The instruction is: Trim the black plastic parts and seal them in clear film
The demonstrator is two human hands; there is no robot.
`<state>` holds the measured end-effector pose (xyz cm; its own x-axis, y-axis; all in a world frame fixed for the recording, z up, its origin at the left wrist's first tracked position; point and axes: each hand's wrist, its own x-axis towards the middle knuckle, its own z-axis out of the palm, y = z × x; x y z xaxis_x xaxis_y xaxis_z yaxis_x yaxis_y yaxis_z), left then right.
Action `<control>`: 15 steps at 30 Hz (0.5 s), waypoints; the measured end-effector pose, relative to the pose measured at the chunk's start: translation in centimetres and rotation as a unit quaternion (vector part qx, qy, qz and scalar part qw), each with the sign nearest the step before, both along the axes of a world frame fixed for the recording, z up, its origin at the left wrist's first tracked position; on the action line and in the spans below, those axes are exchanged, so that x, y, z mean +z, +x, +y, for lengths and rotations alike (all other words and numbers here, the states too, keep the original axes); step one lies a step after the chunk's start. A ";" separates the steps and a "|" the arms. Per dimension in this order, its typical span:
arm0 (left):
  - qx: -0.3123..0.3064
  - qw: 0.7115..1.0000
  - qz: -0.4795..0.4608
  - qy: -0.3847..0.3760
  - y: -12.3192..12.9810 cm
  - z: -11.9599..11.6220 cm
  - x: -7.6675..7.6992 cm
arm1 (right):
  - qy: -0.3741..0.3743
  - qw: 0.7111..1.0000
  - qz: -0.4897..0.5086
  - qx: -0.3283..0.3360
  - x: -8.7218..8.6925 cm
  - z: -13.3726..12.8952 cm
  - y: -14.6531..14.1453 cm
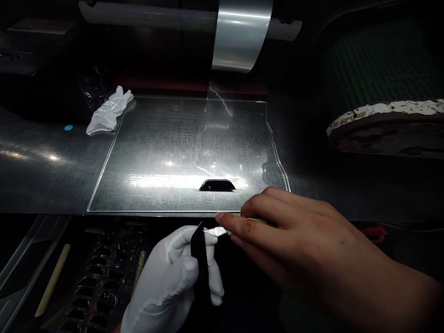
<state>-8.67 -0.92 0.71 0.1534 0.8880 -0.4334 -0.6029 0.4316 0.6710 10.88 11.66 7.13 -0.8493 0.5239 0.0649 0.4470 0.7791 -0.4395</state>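
My left hand (pixel 173 277), in a white glove, pinches a dark flat piece (pixel 199 247) with a slanted end between thumb and fingers, below the bench's front edge. Bare and closed, my right hand (pixel 294 236) grips a craft knife (pixel 219 231) whose pale handle is mostly hidden by the fingers. The blade's tip points left and meets, or nearly meets, the edge of the dark piece; I cannot tell which. A similar black trapezoid piece (pixel 218 185) lies on the scratched clear sheet (pixel 166 152), just beyond my hands.
A roll of clear film (pixel 241 37) hangs on a bar (pixel 156 16), its strip reaching the sheet. A crumpled white glove (pixel 110 111) lies at the sheet's left corner. Below left is a tray (pixel 100 277) of dark pieces. A large green-sided round object (pixel 385 78) stands right.
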 end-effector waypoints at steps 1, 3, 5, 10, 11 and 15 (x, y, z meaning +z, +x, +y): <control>-0.002 1.000 0.001 -0.007 0.0 0.0 0.0 | 0.000 1.000 -0.003 0.001 0.0 0.0 0.0; -0.003 1.000 0.003 -0.016 0.0 0.2 0.0 | 0.004 1.000 -0.010 0.001 0.1 0.1 0.0; -0.003 1.000 0.012 -0.021 0.0 0.3 0.1 | 0.013 1.000 -0.014 0.001 0.1 0.0 0.0; -0.006 0.999 0.032 -0.036 -0.1 0.7 0.6 | 0.049 0.998 -0.025 0.002 0.0 0.0 0.0; -0.014 0.999 0.026 -0.041 -0.2 0.8 0.7 | 0.057 0.998 -0.028 0.002 0.0 0.1 0.0; -0.049 0.997 0.000 -0.052 -0.5 0.8 0.7 | 0.069 0.997 -0.041 -0.001 -0.2 0.1 0.2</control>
<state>-9.21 -0.11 1.43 0.2366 0.8189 -0.5229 -0.5543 0.5558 0.6195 11.09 11.73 6.92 -0.8534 0.5168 0.0681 0.4787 0.8287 -0.2900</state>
